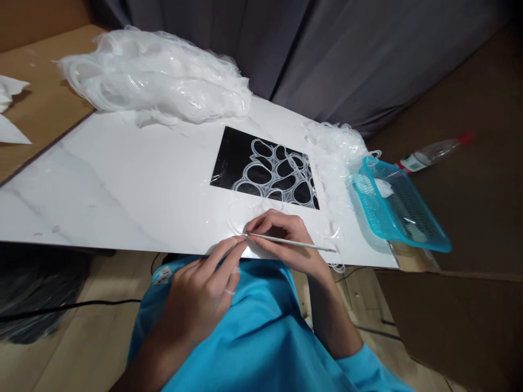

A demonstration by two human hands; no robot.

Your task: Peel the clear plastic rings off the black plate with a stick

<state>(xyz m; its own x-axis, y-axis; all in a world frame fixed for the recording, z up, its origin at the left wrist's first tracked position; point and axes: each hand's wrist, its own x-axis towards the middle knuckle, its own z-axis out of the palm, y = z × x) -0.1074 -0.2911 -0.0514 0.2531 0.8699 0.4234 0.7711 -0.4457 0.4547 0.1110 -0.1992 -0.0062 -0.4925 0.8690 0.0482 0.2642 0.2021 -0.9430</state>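
Observation:
My right hand (288,237) grips slim metal tweezers (302,243), whose narrow tip points left to the fingertips of my left hand. My left hand (206,283) is closed in a pinch at a thin translucent white plastic ring (232,220); the exact spot between the fingertips is too small to make out. Both hands meet at the table's front edge. Just beyond them, a black sheet (229,158) lies flat, with several clear rings (261,173) spread over its right part. A few more loops show on the white surface between the sheet and my fingers.
A large heap of white translucent rings (163,81) lies at the back left of the white table (102,179). More rings (335,158) are piled right of the sheet. Beside them are a blue basket (408,207) and a plastic bottle (433,154). A grey curtain (327,60) hangs behind.

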